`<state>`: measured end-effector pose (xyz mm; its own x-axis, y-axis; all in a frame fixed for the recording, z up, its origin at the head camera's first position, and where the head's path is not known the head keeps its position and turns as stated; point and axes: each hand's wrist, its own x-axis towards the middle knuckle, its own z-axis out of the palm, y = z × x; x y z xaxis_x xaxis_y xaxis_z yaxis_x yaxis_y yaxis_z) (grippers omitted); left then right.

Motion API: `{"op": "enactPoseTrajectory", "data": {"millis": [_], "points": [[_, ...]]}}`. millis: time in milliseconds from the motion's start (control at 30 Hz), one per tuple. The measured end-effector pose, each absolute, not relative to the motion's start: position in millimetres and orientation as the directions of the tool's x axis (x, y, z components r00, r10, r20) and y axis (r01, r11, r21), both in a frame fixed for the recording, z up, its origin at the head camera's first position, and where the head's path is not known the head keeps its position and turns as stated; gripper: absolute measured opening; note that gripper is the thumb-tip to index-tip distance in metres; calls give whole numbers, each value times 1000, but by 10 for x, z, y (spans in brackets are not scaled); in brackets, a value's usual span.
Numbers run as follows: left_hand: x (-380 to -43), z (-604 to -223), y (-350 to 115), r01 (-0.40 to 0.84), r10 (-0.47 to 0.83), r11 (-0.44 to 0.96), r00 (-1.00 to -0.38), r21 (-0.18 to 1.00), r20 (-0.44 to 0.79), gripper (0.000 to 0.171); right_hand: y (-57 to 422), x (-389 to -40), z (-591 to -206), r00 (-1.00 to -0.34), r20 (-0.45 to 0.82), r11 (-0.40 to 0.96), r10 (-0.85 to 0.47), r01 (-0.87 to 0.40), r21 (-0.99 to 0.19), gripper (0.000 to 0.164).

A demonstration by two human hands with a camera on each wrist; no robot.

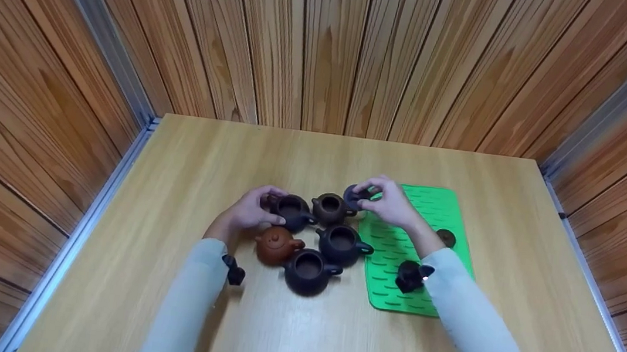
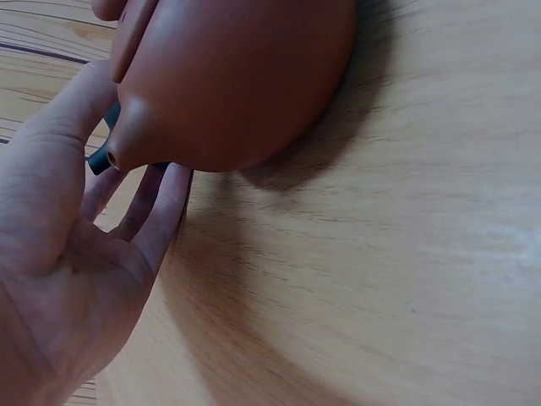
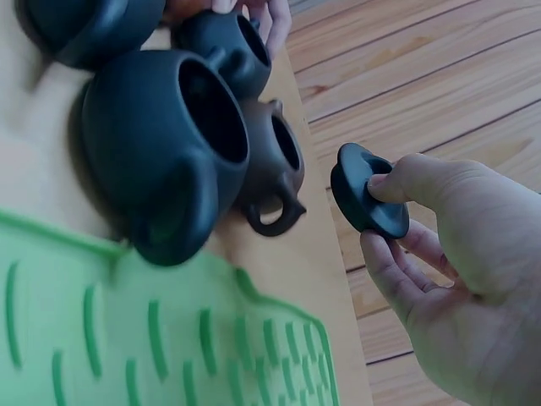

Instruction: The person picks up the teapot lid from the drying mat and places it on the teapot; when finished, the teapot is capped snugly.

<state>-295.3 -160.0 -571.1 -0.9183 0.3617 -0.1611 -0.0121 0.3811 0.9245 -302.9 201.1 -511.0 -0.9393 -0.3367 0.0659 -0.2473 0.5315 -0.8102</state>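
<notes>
My right hand [image 1: 390, 203] pinches a dark teapot lid [image 3: 368, 190] between thumb and fingers, tilted and raised off the table. Around the side of a lidless dark teapot [image 1: 293, 212] at the back left curls my left hand [image 1: 250, 209], its thumb near the rim. A small dark brown teapot [image 1: 323, 215], also lidless, stands between the hands. In front of the left hand sits a reddish-brown teapot [image 1: 276, 247] with its lid on. That teapot hides most of the gripped one in the left wrist view.
Two more lidless dark teapots stand nearer the front, one in the middle [image 1: 334, 254] and one in front [image 1: 306, 284]. A green ridged mat [image 1: 388, 294] lies on the right, with a brown lid [image 1: 446, 237] on it. Wooden panels [image 1: 327, 53] enclose the table.
</notes>
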Motion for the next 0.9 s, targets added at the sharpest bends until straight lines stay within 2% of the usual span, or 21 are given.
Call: {"op": "enactPoseTrajectory", "data": {"millis": [900], "points": [[-2932, -5699, -1616, -5, 368, 377, -917, 926, -155, 60, 1235, -3020, -5011, -885, 100, 434, -455, -318, -843, 26]]}}
